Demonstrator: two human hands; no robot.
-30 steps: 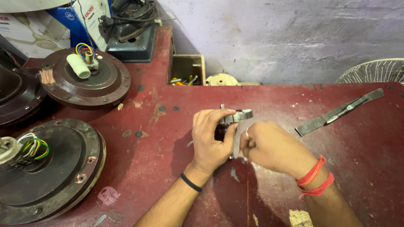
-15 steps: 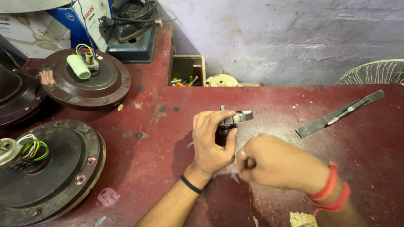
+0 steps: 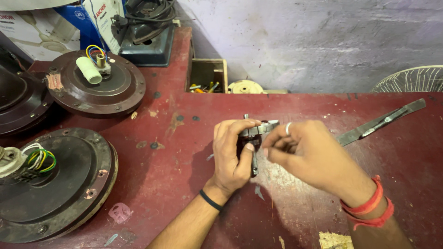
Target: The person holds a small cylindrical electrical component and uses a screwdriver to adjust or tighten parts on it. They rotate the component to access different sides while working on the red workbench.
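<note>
1. Head view: both hands meet at the centre of the frame, over a worn red table (image 3: 184, 152).
2. A small metal part (image 3: 259, 130), grey with a dark body below it, is held in the left hand (image 3: 233, 154); fingers are curled over the top, thumb pressed on the near side. Grip closed on the part.
3. The part is held just above the table top; a thin metal stem is seen hanging from it towards the table.
4. The right hand (image 3: 307, 154) is brought in from the right, fingertips pinched together right at the part's right end. Whether something tiny is pinched between them cannot be told.
5. A ring is seen on one right finger; red thread bands (image 3: 369, 207) are worn on the right wrist, a black band (image 3: 211, 200) on the left wrist.
6. A long flat metal strip (image 3: 380, 122) lies on the table at the right of the frame, well apart from the hands, angled up to the right.
7. Three round dark fan motor housings are set at the left: one at lower left (image 3: 55, 184) with coloured wires, one at upper left (image 3: 97, 85) with a white cylinder and wires on top, one cut off by the left edge (image 3: 16, 101).
8. A small open box (image 3: 207, 76) with coloured bits is seen at top centre, behind the table edge; a blue-grey device (image 3: 147, 41) with black cable stands left of it.
9. A white wire fan guard (image 3: 410, 79) is partly seen at the upper right edge, against the grey wall.
</note>
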